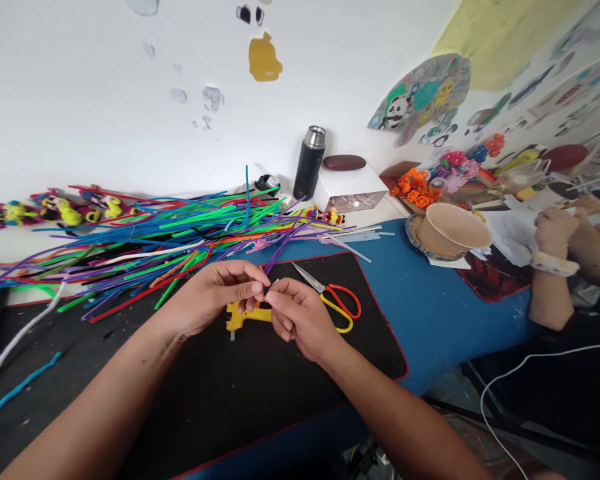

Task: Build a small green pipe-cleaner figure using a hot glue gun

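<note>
Over the black mat [260, 387], my left hand [215, 297] and right hand [300, 317] meet fingertip to fingertip, both pinching one small pale piece [271, 287] between them; what it is, I cannot tell. A yellow glue gun [240, 317] lies on the mat directly beneath my hands. Red-and-yellow scissors [333, 300] lie just right of my right hand. A heap of coloured pipe cleaners [145, 250] spreads behind. A co-worker's hand [555, 230] shows at far right.
</note>
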